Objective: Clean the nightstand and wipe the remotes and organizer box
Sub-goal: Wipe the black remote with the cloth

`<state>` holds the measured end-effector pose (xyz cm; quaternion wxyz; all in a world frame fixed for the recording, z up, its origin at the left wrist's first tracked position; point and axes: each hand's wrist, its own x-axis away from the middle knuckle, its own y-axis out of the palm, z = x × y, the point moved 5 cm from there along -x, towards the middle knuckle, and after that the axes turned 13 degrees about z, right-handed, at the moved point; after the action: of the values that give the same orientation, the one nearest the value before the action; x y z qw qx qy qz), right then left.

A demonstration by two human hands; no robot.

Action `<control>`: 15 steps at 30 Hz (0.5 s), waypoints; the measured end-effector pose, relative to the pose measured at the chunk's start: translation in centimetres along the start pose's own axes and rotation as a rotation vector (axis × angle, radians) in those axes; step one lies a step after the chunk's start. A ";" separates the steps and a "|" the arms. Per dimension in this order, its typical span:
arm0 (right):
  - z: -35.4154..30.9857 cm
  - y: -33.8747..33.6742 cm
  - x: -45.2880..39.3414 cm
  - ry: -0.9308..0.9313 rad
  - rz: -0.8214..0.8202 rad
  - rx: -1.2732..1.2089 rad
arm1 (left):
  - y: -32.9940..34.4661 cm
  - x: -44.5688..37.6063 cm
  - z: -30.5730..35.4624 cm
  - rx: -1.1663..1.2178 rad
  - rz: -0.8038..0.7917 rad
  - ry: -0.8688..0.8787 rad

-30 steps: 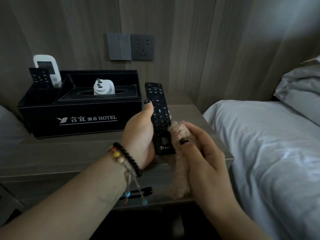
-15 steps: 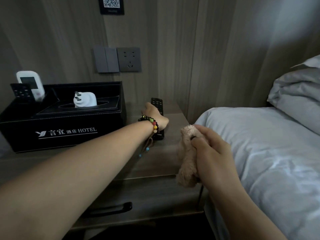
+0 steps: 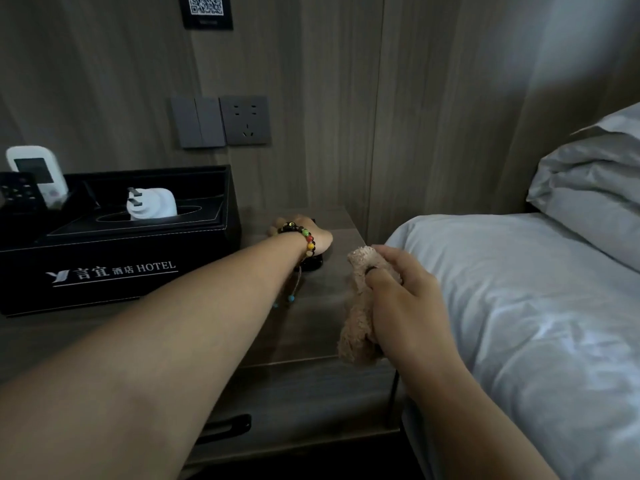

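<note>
While my left hand reaches to the back of the table, it lies over a black remote on the wood just right of the organizer box. Only the near end of that remote shows below my wrist. I cannot tell whether my fingers are closed around it or resting flat on it. My right hand is closed around a bunched tan cloth, held above the table's front right part, close to the bed.

What could go wrong, as I judge it: my beaded bracelet and its dangling cords trail over the wood and could catch the remote and drag it as I pull back. The remote sits near the gap between table and bed, so a careless sweep of the cloth could push it off that side. A white plug adapter rests loose on top of the box and could topple if I shift the box to wipe it.

Two more remotes, one white and one black, stand in the box's left compartment, cut off by the frame edge. The room is dim, so dust or marks on the table cannot be made out.
</note>
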<state>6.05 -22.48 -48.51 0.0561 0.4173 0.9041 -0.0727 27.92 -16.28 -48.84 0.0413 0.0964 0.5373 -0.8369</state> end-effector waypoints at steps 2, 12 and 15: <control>-0.2 0.2 0.1 -0.013 0.005 0.000 | -1.2 0.1 0.1 -0.001 0.014 0.035; -1.5 4.9 2.6 -0.041 -0.074 -0.067 | -13.3 6.8 -5.9 0.406 0.223 0.447; -2.2 7.2 4.2 -0.114 -0.125 -0.069 | -17.1 8.7 -9.9 0.516 0.381 0.500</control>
<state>8.76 -14.30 -47.63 0.1170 0.3529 0.9258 -0.0687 17.63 0.18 -39.40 0.0382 0.4021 0.2754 -0.8724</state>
